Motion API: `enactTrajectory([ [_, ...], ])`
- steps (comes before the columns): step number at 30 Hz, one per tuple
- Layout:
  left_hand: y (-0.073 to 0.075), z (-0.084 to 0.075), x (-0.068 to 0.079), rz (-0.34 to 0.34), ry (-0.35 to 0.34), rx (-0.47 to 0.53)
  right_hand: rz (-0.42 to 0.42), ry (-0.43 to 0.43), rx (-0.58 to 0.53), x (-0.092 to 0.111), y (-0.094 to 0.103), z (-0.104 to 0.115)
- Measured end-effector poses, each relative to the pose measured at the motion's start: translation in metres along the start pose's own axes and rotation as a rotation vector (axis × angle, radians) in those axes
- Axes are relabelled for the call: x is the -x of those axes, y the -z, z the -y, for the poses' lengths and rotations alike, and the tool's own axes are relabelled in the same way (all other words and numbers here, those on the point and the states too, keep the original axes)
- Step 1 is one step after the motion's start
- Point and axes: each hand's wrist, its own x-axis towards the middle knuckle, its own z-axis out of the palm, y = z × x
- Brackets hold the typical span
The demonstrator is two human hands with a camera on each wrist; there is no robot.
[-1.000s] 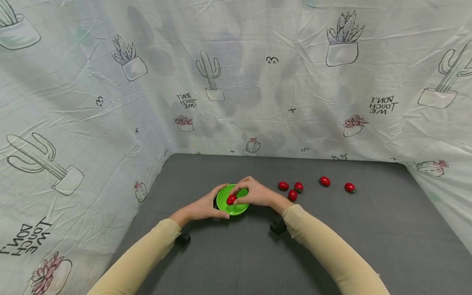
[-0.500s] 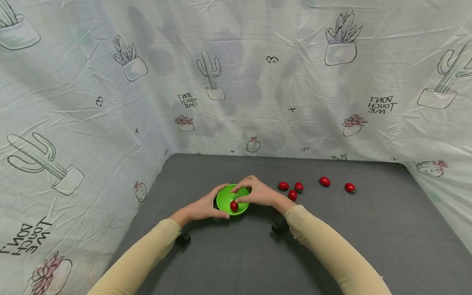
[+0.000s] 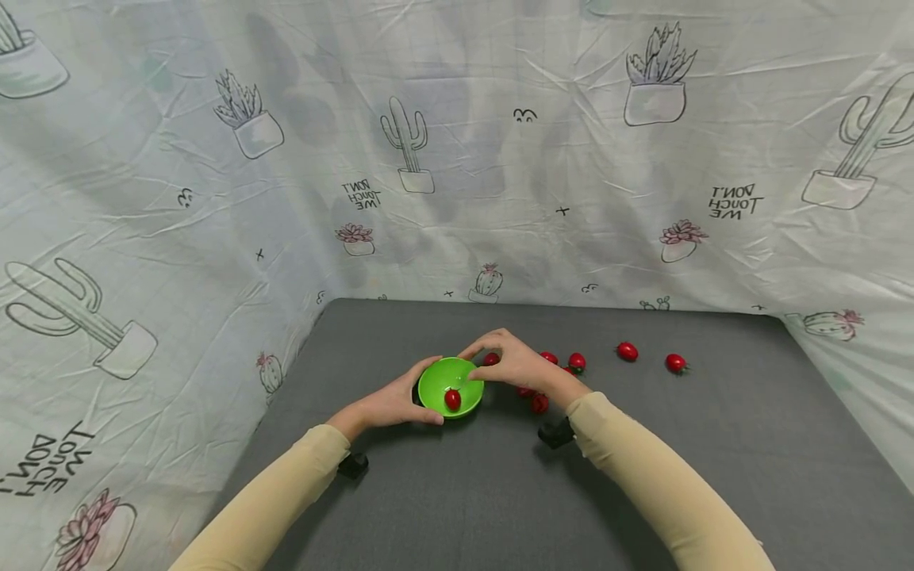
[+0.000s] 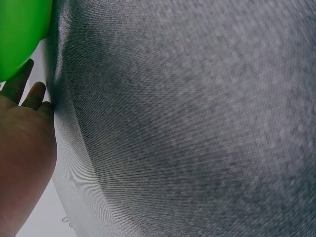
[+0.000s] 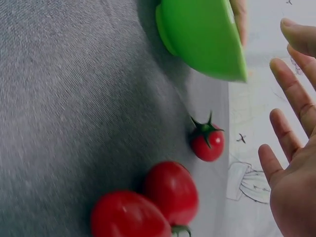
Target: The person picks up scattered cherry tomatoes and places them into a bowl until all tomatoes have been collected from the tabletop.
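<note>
Green bowl [image 3: 435, 385], smooth, round and glossy, is sitting on the grey table [image 3: 457, 500] between two hands. Closest to us, cream sleeves [image 3: 264, 492] are slanting in from the bottom edge, their soft fabric wrinkling along the arms, and black blocks [image 3: 353, 465] are jutting out at the wrists. Now the left hand [image 3: 396, 403]: it's gripping the bowl, thumb curving at the near rim, fingers wrapping the far side. Across from it, the right hand [image 3: 517, 365] is hovering at the right rim, and the right wrist view is showing its fingers standing wide apart. Inside the bowl, one plump red tomato [image 3: 453, 400] is lying toward the near side, oval and shining. Two more oval tomatoes [image 3: 539, 404] are resting close together beneath the right wrist, and a calyx-topped tomato [image 5: 208, 144] is sitting just beside the bowl, its green spikes splaying like a star. Farther off, a small cluster [image 3: 577, 362] is bunching up, partly hiding behind the right arm, while two loose tomatoes [image 3: 627, 351] are lying well apart out to the right. Beneath everything, the table's covering is showing a fine woven grain. At the very back, white cloth [image 3: 471, 159] is hanging creased, displaying line-drawn cacti in pots and mirrored lettering.
</note>
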Motion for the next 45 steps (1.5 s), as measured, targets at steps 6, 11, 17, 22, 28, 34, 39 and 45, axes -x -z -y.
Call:
enactTrajectory([
  [6,-0.001,0.0,-0.001,-0.005,-0.003,-0.001,-0.042,0.013,0.014,0.009,0.012,-0.001],
  [11,-0.001,-0.001,-0.001,-0.014,-0.008,-0.004,-0.072,0.008,0.043,0.018,0.023,-0.004],
  [17,0.0,-0.002,0.001,-0.021,-0.02,-0.019,-0.073,-0.003,0.062,0.028,0.034,-0.011],
  [22,-0.002,-0.003,0.001,-0.024,-0.024,-0.021,-0.086,-0.021,0.034,0.04,0.045,-0.012],
  [28,-0.002,-0.002,0.001,-0.031,-0.019,-0.017,-0.124,-0.049,0.018,0.058,0.059,-0.017],
  [34,-0.002,-0.001,0.0,-0.039,-0.03,-0.021,-0.162,-0.078,0.015,0.074,0.072,-0.024],
  [39,-0.002,0.0,0.0,-0.035,-0.036,-0.009,-0.192,-0.109,0.033,0.089,0.083,-0.03],
  [45,-0.002,0.001,0.0,-0.036,-0.05,0.004,-0.22,-0.119,0.054,0.106,0.099,-0.037],
])
